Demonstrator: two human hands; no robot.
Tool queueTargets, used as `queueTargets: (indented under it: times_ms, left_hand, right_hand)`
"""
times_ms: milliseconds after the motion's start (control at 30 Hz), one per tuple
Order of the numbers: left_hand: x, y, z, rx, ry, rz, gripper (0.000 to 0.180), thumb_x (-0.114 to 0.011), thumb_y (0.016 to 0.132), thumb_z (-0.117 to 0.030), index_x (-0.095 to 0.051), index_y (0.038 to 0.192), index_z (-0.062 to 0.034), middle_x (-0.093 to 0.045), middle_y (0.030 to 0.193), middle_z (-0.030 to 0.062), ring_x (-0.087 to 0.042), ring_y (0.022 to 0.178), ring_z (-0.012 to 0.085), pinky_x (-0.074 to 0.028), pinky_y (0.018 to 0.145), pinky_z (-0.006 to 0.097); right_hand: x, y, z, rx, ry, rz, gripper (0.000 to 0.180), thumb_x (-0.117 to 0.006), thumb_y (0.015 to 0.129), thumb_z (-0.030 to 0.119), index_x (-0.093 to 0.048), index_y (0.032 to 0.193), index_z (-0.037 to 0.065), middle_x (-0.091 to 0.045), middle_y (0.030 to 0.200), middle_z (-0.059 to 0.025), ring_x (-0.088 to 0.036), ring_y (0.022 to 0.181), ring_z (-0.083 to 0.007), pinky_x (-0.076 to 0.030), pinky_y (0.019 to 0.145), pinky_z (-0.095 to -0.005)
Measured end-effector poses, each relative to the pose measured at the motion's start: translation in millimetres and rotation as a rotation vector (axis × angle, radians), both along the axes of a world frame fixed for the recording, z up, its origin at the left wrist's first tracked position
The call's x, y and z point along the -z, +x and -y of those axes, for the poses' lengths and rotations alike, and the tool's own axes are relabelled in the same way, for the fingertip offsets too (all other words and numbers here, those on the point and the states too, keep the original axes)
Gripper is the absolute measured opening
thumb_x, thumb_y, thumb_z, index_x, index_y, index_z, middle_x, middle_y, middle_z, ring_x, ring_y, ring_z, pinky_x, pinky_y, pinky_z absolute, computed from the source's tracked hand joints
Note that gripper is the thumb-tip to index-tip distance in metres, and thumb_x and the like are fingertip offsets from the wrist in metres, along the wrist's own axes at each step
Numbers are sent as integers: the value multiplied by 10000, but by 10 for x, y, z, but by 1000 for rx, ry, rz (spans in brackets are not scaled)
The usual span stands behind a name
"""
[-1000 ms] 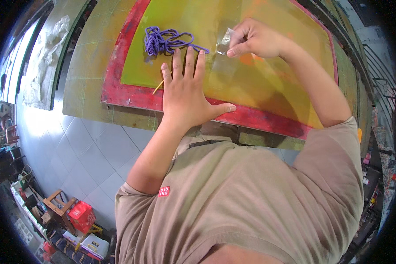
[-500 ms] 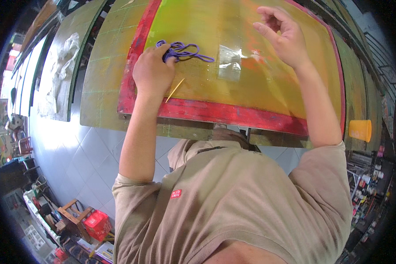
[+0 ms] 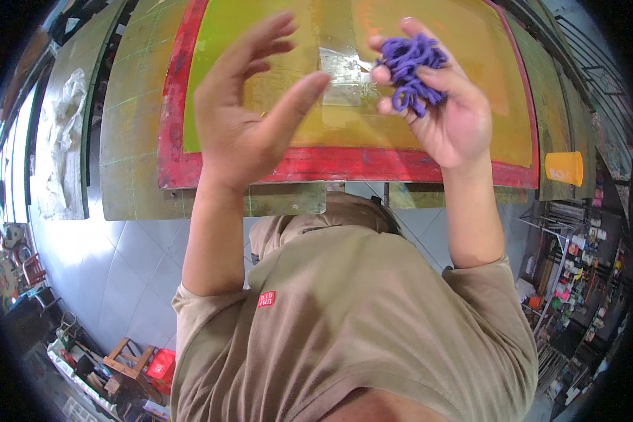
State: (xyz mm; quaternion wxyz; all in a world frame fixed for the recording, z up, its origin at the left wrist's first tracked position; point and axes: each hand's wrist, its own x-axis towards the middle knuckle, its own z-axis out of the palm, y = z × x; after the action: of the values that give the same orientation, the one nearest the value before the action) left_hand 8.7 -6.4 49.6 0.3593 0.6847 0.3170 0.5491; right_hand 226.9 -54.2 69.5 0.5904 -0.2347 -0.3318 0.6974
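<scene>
A bunched purple cord [image 3: 409, 65] lies in my right hand [image 3: 464, 119], the fingers curled around it and the thumb pressed over its front. My left hand [image 3: 239, 126] is raised to the left with nothing in it, its fingers stretched and the thumb spread apart, slightly blurred. Both hands are above a framed screen with a red frame [image 3: 359, 164] and a yellow-green sheet [image 3: 499, 126]. On the sheet, between my hands, sits a shiny clear patch [image 3: 339, 70]. My left hand hides part of the sheet.
An orange-yellow cup [image 3: 564, 169] stands beyond the frame's right corner. Greenish boards [image 3: 133, 148] extend under and beside the frame. Crumpled clear plastic [image 3: 63, 133] lies on a board at the far left. A wooden stool [image 3: 126, 362] and a red box [image 3: 163, 369] are on the floor behind.
The purple cord has left the sheet and is now bunched in my right hand. My left hand has let go of it and opened. The view has shifted a little.
</scene>
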Motion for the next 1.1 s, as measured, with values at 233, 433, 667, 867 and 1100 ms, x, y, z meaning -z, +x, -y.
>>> queueTargets:
  times_ms: [233,433,667,867,1100]
  left_hand:
    - [404,-269,103,-197,-93,-236,331,-765,796,-170,-651,1066,-18,-667,1026,88,-628,923,192,-488,809,298]
    - [593,-295,113,-149,-213,-154,318,-756,805,-152,-642,1061,-2,-653,1011,105,-628,911,192,-513,786,292]
    - [637,-293,96,-141,-172,-168,302,-735,809,-121,-629,1062,6,-647,1015,138,-635,903,226,-527,787,318]
    - [629,-297,95,-189,-8,-303,316,-736,785,-107,-626,1059,7,-642,1023,170,-626,893,291,-514,781,339]
    - [621,-299,91,-199,15,-317,320,-734,784,-114,-623,1059,4,-641,1020,170,-621,880,297,-507,774,349]
  right_hand:
    - [44,-167,-190,-114,149,-110,217,-451,926,238,-535,807,77,-434,736,-51,-334,559,-160,-309,483,-262]
    - [-54,-488,-272,125,145,286,419,-524,970,245,-434,592,88,-362,539,-7,-324,458,-111,-270,433,-273]
    - [-214,-490,-315,65,245,275,434,-515,974,230,-409,582,78,-342,513,-11,-294,422,-112,-243,411,-291]
    - [-373,-531,-281,140,225,333,439,-496,982,228,-392,583,79,-324,500,-14,-274,407,-113,-236,402,-299]
    - [-481,-647,-370,173,208,247,413,-494,980,232,-408,606,81,-333,494,-19,-296,407,-121,-255,403,-300]
